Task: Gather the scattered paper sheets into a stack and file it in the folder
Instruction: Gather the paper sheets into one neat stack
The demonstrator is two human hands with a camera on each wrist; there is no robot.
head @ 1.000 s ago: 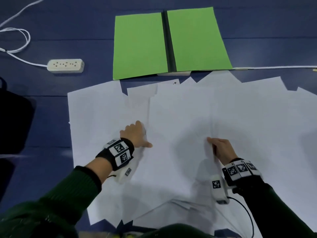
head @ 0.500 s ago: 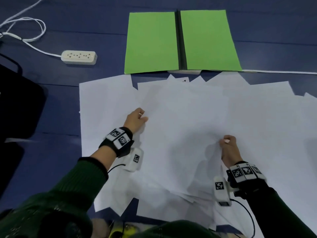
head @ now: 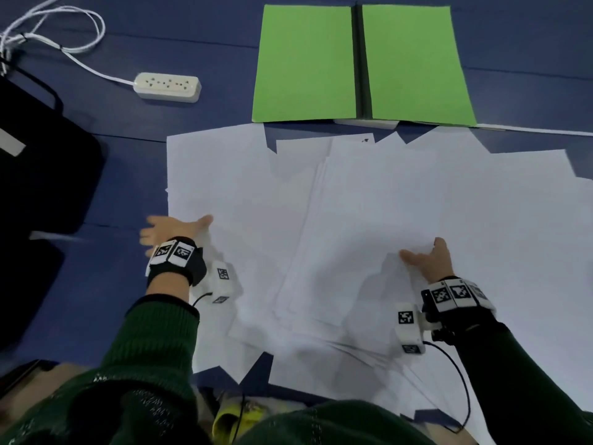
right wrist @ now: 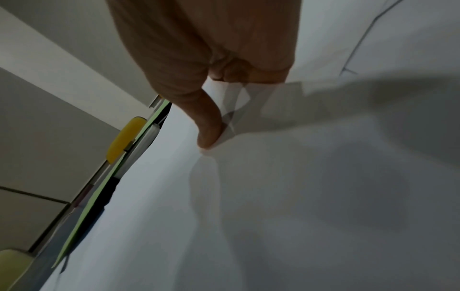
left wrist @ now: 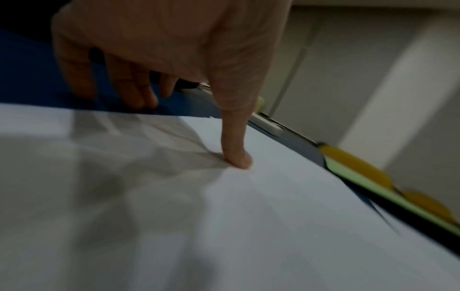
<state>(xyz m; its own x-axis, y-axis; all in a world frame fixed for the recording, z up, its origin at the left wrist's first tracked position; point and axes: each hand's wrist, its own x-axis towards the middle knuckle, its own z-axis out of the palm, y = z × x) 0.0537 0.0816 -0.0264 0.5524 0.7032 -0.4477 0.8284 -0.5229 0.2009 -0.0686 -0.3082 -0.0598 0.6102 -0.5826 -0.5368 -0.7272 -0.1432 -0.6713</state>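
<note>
The person is gathering the paper sheets [head: 369, 220], which are lying overlapped on the floor below the open green folder [head: 305, 59]; the left hand [head: 173, 231], fingers spread, is thumbing the leftmost sheet; the right hand [head: 428, 260] is pinching the middle pile; next, I'd guess, it's sweeping outliers inward.

White paper sheets [head: 369, 220] lie flat in a wide, loose overlapping spread across the middle and right of the head view, edges at mixed angles and corners jutting out along the top and bottom. A partly squared bunch sits near the centre, its left edges fanned slightly. Nearly all look blank; one near the top edge carries a small dark mark. The green folder [head: 305, 62] lies open and flat at the top centre, two panels joined by a dark spine, its lower edge just beside the topmost sheets.
</note>
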